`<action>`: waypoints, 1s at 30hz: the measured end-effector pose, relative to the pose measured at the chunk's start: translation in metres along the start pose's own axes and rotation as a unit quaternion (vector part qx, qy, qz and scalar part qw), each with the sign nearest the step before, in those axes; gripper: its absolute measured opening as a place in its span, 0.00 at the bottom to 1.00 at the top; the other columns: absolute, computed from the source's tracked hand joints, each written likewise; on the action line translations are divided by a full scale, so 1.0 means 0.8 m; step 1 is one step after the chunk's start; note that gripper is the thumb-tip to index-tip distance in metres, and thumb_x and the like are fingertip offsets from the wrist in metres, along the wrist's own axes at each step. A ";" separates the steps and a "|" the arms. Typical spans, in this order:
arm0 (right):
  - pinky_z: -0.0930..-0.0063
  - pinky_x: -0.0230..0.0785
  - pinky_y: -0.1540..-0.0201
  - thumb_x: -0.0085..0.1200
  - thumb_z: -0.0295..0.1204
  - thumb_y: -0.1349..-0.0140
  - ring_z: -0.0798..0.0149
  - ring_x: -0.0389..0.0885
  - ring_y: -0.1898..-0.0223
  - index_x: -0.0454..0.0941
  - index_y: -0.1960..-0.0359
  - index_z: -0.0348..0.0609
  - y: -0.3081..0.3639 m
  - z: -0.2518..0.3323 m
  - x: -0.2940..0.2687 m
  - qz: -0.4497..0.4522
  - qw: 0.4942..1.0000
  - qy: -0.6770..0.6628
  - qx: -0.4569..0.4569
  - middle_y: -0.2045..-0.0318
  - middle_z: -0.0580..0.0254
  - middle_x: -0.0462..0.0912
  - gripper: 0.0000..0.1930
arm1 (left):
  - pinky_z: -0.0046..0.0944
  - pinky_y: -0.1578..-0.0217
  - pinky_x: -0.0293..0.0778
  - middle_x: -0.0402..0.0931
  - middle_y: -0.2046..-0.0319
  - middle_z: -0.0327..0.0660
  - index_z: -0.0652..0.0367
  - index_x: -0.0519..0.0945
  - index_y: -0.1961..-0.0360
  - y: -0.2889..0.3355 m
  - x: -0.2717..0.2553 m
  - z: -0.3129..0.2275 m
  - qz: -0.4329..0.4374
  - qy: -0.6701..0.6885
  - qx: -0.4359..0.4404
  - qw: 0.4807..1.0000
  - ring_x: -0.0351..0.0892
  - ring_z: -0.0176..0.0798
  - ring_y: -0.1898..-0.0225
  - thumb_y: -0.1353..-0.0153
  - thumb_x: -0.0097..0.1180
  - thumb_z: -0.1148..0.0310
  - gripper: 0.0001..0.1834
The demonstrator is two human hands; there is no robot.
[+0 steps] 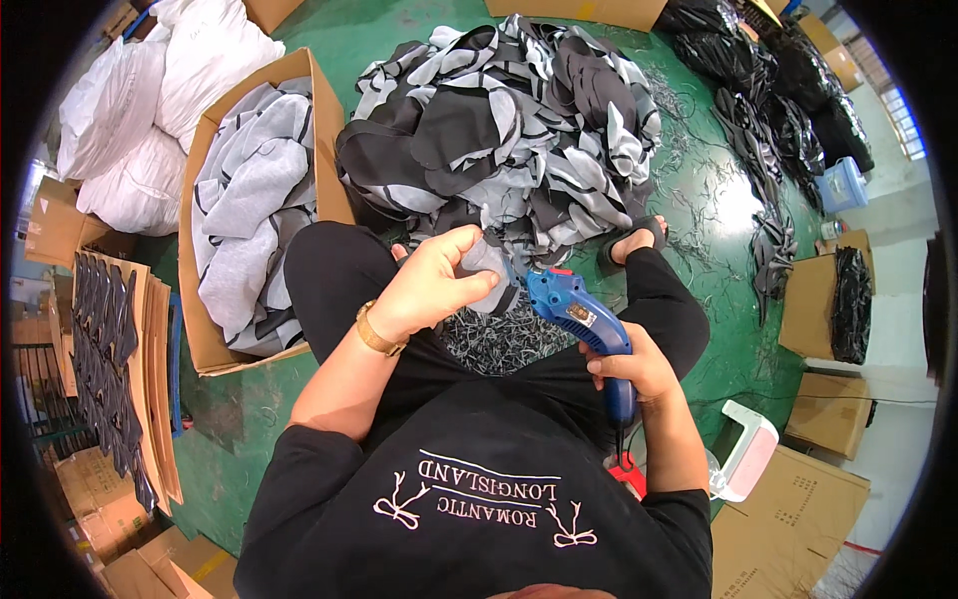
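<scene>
My left hand [439,284] pinches a grey fabric piece [485,262] with a dark edge between thumb and fingers, in front of my lap. Wrapped round the handle of a blue electric fabric cutter [567,301] is my right hand [639,363]. The cutter's head points up and left, and its tip is right at the fabric's right edge; whether the blade touches the cloth I cannot tell. A cord runs down from the handle's end. Below the fabric, between my legs, lies a heap of thin dark and grey trimmings [499,339].
A big pile of grey and black fabric pieces [454,135] lies ahead on the green floor. To its left stands an open cardboard box [332,150] with grey cloth pieces [254,165]. White sacks [215,65] are at far left, black bags [798,85] at far right. Trimmings litter the floor.
</scene>
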State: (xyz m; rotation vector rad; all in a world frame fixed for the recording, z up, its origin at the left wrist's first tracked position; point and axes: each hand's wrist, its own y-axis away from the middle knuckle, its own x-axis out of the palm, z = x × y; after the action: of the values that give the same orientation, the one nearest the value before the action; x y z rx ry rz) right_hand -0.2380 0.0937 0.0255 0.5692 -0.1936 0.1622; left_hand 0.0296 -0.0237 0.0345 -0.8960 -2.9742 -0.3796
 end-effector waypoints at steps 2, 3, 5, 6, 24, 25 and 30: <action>0.75 0.70 0.76 0.61 0.24 0.60 0.66 0.75 0.81 0.76 0.66 0.31 -0.001 0.000 -0.004 0.012 1.000 -0.001 0.007 0.78 0.60 0.76 0.17 | 0.23 0.85 0.68 0.75 0.72 0.32 0.63 0.73 0.58 -0.002 -0.007 0.001 0.070 -0.028 0.007 0.997 0.70 0.21 0.84 0.44 0.54 0.77 0.11; 0.75 0.70 0.76 0.61 0.24 0.60 0.66 0.75 0.81 0.76 0.66 0.31 -0.002 0.000 -0.005 0.018 1.000 0.000 0.012 0.78 0.60 0.76 0.17 | 0.23 0.85 0.68 0.75 0.72 0.32 0.63 0.73 0.58 -0.001 -0.009 -0.001 0.069 -0.027 0.006 0.997 0.70 0.21 0.84 0.44 0.54 0.77 0.11; 0.74 0.70 0.76 0.61 0.23 0.60 0.66 0.75 0.81 0.76 0.66 0.31 -0.003 0.000 -0.006 0.026 0.999 0.000 0.018 0.78 0.60 0.76 0.17 | 0.22 0.80 0.58 0.68 0.79 0.27 0.61 0.71 0.68 0.002 -0.012 -0.008 0.090 -0.073 -0.037 0.993 0.60 0.17 0.80 0.45 0.55 0.74 0.06; 0.74 0.70 0.76 0.61 0.23 0.60 0.66 0.75 0.81 0.76 0.66 0.31 -0.003 0.001 -0.007 0.032 0.999 0.006 0.019 0.78 0.61 0.76 0.17 | 0.22 0.80 0.58 0.68 0.79 0.27 0.61 0.71 0.68 0.001 -0.015 -0.005 0.089 -0.072 -0.038 0.993 0.60 0.17 0.80 0.45 0.55 0.74 0.06; 0.74 0.69 0.65 0.63 0.32 0.57 0.66 0.76 0.71 0.74 0.58 0.33 -0.038 0.017 0.005 -0.061 0.985 -0.026 -0.157 0.72 0.60 0.77 0.23 | 0.25 0.63 0.68 0.76 0.65 0.31 0.66 0.74 0.52 0.002 -0.002 -0.018 0.157 0.016 -0.058 0.986 0.69 0.21 0.65 0.48 0.48 0.79 0.20; 0.74 0.69 0.62 0.65 0.32 0.57 0.67 0.76 0.68 0.73 0.56 0.34 -0.043 0.017 0.011 -0.097 0.979 -0.008 -0.177 0.70 0.61 0.77 0.25 | 0.25 0.62 0.68 0.76 0.63 0.31 0.66 0.75 0.50 0.003 0.000 -0.012 0.142 0.091 -0.067 0.983 0.71 0.21 0.64 0.49 0.47 0.79 0.21; 0.80 0.66 0.63 0.70 0.27 0.59 0.75 0.73 0.68 0.73 0.53 0.35 -0.071 -0.002 0.011 -0.148 0.968 0.099 -0.176 0.67 0.68 0.76 0.29 | 0.35 0.53 0.73 0.79 0.58 0.47 0.69 0.73 0.49 -0.012 0.015 0.066 0.146 0.425 -0.043 0.892 0.79 0.38 0.59 0.38 0.44 0.69 0.19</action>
State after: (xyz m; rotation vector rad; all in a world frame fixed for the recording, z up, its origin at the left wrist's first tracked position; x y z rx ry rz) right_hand -0.2178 0.0480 -0.0030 0.2194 0.0600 -0.1064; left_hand 0.0175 -0.0129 -0.0177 -0.8619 -2.0054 -0.6784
